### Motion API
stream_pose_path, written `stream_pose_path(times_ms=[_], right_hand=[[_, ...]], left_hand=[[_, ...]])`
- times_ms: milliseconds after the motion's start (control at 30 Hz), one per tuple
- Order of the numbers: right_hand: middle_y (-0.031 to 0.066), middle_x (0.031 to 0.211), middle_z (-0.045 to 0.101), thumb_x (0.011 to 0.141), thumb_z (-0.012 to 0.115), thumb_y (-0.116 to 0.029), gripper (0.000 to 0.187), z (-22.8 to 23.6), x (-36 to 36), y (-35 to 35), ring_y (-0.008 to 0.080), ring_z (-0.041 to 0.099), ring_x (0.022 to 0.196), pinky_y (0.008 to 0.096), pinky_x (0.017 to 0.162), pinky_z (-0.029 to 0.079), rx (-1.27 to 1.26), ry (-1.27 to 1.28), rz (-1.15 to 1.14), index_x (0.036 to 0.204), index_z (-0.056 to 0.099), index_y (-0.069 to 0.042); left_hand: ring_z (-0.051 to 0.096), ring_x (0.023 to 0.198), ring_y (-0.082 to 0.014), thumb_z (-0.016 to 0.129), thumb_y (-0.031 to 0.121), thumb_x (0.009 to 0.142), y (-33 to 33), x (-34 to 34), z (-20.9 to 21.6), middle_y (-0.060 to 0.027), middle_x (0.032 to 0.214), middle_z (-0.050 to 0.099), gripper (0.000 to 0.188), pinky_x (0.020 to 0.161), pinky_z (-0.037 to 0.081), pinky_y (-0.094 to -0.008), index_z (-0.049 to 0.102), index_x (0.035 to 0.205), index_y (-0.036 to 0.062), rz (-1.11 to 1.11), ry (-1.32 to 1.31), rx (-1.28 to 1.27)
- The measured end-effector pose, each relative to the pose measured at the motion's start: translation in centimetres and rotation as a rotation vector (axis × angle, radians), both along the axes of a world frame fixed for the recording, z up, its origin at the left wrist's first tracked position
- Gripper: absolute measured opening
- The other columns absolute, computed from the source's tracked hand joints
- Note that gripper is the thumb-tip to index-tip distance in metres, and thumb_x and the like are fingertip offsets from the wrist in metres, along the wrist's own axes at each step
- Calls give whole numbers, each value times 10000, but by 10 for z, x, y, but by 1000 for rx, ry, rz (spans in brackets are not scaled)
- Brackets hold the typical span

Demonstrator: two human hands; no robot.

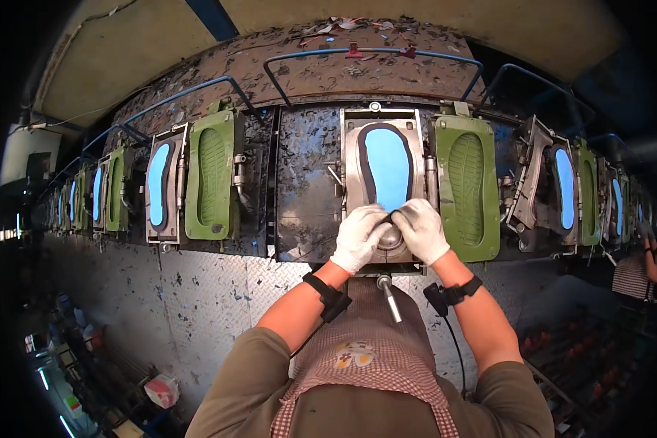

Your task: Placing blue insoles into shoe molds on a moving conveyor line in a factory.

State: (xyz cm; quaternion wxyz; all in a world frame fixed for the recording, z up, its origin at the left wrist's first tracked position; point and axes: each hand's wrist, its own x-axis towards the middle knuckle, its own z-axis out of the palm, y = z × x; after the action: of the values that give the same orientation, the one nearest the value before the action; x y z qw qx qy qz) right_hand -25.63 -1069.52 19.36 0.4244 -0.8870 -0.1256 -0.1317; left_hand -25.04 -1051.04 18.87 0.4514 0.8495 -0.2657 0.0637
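In front of me lies a blue shoe sole (387,160) with a dark rim, set on a silver metal mould (352,186). My left hand (359,237) and my right hand (420,228), both in white work gloves, meet at the sole's near end. Their fingers are closed, pinching the dark rim there. Below the fingertips a rounded metal heel form (391,238) shows bare; the sole's near end seems raised off it, though the gloves hide the exact edge. Beside the right hand stands the green mould half (467,190), with a ribbed sole-shaped hollow.
More moulds line the bench both ways, including a green half (212,179) and a blue sole (158,182) to the left, and another sole (564,188) to the right. A metal handle (390,299) juts toward me. Blue rails (372,51) run behind. Another person (635,274) stands far right.
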Motion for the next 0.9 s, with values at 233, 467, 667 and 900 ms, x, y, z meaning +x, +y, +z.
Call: stream_pose_path(times_ms=[233,467,667,900], right_hand=[[133,880,627,869,662,-216,176,-1,-16,-9,321,607,897,408,795,492,27,218,122,903,647,-44],[120,1031,603,852,630,-244,239,27,93,42,325,561,1024,430,908,461,-393,-254,-159,1034,621,-90],[133,1091,587,834,611,-243,295,11,139,66,328,538,1100,438,966,429,-554,36,-132,1077,589,-77],[222,1309,545,975,478,-336,455,35,77,25,387,485,1251,444,1078,360,149,203,-335,1286,564,-16]], left_hand=[[614,1080,-344,692,156,811,17,-3,0,-166,1095,656,285,953,485,-428,663,1050,2,-146,-62,106],[576,1101,-336,763,179,714,16,-8,1,-143,1134,595,427,939,481,-434,637,1095,35,-269,-227,210],[567,1100,-338,760,176,719,21,0,1,-144,1135,582,379,938,475,-446,641,1048,31,-316,-204,167],[462,1266,-345,727,283,707,3,55,19,-162,1260,562,411,1105,308,-534,633,1018,32,-780,-367,435]])
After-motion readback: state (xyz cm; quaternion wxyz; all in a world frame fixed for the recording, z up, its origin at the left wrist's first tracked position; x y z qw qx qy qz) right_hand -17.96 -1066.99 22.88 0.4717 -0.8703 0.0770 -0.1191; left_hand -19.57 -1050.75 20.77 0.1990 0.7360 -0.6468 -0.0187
